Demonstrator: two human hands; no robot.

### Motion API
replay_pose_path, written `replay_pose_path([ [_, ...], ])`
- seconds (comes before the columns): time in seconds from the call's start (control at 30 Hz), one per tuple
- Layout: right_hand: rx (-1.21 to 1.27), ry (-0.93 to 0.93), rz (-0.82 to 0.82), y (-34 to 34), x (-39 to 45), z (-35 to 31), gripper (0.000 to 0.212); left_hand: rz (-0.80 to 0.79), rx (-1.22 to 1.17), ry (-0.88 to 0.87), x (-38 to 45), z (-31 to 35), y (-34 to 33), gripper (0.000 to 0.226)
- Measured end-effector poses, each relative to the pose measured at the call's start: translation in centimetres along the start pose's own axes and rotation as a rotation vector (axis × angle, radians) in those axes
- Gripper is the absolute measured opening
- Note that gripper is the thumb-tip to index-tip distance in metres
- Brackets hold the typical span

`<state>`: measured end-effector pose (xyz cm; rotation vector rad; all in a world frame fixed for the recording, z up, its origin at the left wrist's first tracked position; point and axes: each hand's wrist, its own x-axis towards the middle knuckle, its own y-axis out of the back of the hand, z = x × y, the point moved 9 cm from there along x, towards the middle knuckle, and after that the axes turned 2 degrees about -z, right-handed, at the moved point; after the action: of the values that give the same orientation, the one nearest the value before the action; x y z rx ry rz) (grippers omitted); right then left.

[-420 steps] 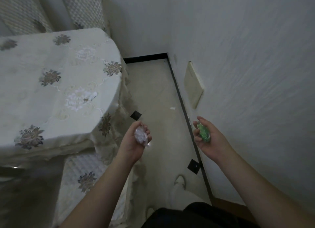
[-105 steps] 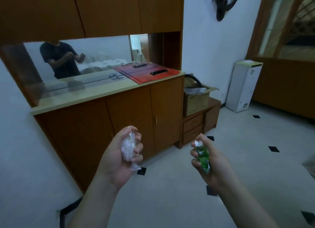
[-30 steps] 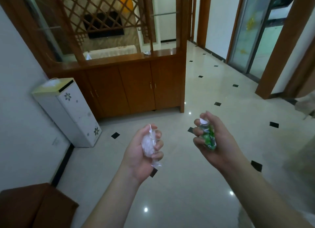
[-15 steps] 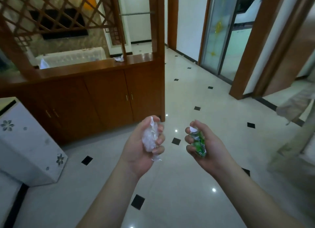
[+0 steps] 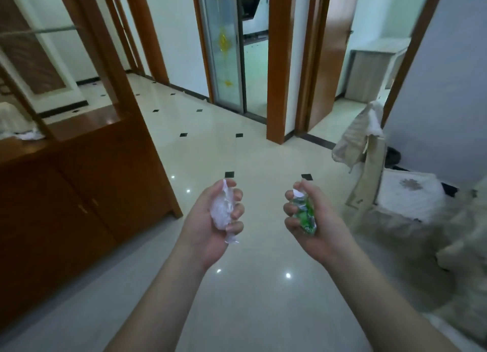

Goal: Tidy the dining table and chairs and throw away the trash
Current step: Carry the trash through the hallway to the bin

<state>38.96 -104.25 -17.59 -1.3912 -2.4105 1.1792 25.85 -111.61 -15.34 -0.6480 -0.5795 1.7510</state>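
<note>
My left hand (image 5: 208, 222) is held out in front of me, fingers curled round a crumpled clear plastic wrapper (image 5: 222, 209). Beside it, my right hand (image 5: 313, 222) grips a crumpled green wrapper (image 5: 304, 214) with a white corner poking out at the top. Both hands hover over the glossy tiled floor (image 5: 237, 151), a short gap between them. At the right edge stands a dining chair (image 5: 369, 151) in a cream cover, its seat cushion (image 5: 411, 196) white with a flower print. No trash bin shows in this view.
A brown wooden cabinet partition (image 5: 84, 183) fills the left side, with crumpled paper (image 5: 27, 135) on its ledge. Ahead are a glass sliding door (image 5: 224, 48) and an open wooden door (image 5: 326, 62). Cream tablecloth folds (image 5: 453, 246) hang at the right.
The view has swung rightward from the sideboard past the white floor unit to the hallway doors. The chair has come into view. Both hands keep their wrappers and their pose.
</note>
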Motion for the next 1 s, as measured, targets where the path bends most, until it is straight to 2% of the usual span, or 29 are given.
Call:
replay_pose_path([
  [0.23,-0.061,0.071,0.070,2.7,9.5,-8.8,0.009,-0.066,0.070,0.039,12.5,0.5,-3.5,0.012],
  [0.53,0.115,0.119,0.111,5.8,19.9,-14.4,0.012,-0.121,0.014,0.124,27.2,0.3,-4.5,0.016],
  [0.77,0.114,0.138,0.155,6.8,30.5,-17.0,0.011,-0.209,0.009,0.183,39.2,1.2,-3.5,0.016],
  [1.0,0.056,0.185,0.187,4.9,42.1,-21.0,0.010,-0.348,0.021,0.253,51.8,5.7,-3.4,0.021],
])
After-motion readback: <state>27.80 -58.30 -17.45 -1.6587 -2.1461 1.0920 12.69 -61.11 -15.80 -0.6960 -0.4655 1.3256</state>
